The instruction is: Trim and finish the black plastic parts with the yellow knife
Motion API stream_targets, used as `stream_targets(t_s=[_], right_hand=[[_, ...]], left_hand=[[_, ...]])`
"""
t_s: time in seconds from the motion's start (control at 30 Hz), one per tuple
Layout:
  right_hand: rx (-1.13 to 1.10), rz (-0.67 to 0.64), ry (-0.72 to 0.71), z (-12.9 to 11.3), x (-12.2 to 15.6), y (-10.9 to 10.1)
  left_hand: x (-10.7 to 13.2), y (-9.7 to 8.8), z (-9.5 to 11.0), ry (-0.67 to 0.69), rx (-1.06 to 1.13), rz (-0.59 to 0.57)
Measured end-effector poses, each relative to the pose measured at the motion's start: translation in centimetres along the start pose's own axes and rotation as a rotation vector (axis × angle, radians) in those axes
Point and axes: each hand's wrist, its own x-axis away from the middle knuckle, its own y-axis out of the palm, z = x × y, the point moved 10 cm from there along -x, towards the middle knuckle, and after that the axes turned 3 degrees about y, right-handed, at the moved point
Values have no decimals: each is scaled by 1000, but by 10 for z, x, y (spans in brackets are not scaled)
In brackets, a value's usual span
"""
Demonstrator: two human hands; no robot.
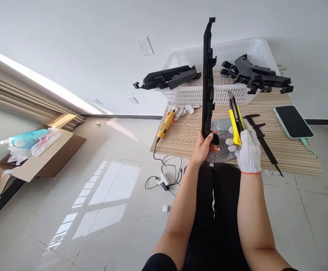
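My bare left hand (204,147) grips the lower end of a long black plastic part (208,79) and holds it upright over the striped mat (290,150). My right hand (247,148), in a white knit glove, is closed round a yellow utility knife (235,118) with its blade extended and pointing up, just right of the part. A grey cloth (223,150) lies under both hands. My legs in black trousers stretch toward the mat.
A white plastic basket (226,67) at the back holds black plastic parts (255,77), one part (168,78) resting on its left rim. On the mat lie a black caliper (262,141), a phone (293,121), a yellow corded tool (166,124) and a glove. An open cardboard box (39,158) stands left.
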Motion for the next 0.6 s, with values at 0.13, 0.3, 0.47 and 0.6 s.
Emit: stream_targets(t_s=[0.13,0.3,0.47,0.6], right_hand=[[18,73,-41,-3,2,-8],[-49,221,-83,-5,2,-25],[-79,234,-193,-15,9,-35],[-27,191,-201,-19,18,-39]], left_hand=[[3,1,7,93,-84,-38],[10,1,8,111,-98,-68],[21,-7,12,106,-8,-13],[26,-18,12,119,81,67]])
